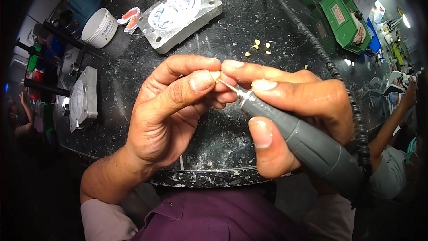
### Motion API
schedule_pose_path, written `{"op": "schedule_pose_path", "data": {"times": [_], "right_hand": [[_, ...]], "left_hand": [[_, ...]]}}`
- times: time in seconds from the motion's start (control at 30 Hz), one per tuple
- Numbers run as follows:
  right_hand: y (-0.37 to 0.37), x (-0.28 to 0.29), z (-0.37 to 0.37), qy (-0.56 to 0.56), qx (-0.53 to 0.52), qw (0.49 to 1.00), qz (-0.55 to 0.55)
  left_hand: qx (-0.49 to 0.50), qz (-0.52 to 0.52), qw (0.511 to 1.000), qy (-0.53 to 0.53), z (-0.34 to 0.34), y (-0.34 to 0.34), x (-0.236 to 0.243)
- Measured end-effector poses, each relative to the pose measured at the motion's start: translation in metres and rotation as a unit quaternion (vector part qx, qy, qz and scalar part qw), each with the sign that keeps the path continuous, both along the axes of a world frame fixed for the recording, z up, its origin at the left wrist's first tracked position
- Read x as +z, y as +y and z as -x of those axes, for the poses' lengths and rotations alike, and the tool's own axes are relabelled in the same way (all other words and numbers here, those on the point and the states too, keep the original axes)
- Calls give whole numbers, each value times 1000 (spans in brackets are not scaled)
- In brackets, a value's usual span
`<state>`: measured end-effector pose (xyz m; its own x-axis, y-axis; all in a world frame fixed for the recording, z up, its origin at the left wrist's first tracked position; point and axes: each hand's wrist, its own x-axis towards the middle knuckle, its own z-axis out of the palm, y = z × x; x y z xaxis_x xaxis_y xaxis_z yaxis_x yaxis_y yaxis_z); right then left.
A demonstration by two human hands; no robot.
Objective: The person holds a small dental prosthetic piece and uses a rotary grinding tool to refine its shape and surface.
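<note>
Pinching a small yellow artificial tooth [216, 76] between thumb and fingertips, the left hand [162, 100] is narrow around it; the right hand [307, 89] wraps a grey rotary handpiece [307, 140]. Main risk, as judged: the bur [229, 85] could skid off the tooth into a left fingertip, the cause being slim purchase on so small a piece and skin close to the tip. The tooth could also spring out under side load and land among the loose teeth [257, 42] on the black workbench [223, 145]; drag from the ribbed cable [330, 64] might upset the aim. Position: tooth protrudes at the left thumb tip, just left of the bur's end; whether bur and tooth touch, cannot tell
</note>
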<state>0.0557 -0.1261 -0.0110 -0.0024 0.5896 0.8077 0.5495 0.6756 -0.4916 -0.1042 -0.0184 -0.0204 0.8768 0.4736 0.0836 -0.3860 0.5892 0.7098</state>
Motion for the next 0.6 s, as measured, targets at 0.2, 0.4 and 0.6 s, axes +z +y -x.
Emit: {"op": "schedule_pose_path", "data": {"times": [0.2,0.4,0.6], "right_hand": [[-3,0,0,-8,-12,1000,11],[6,-3,8,32,-8,999,-28],[10,-19,19,180,-26,981,-63]], "left_hand": [[6,-6,1000,0,0,-2,-1],[3,-21,1000,1,3,3,-8],[13,-25,1000,10,3,2,-9]]}}
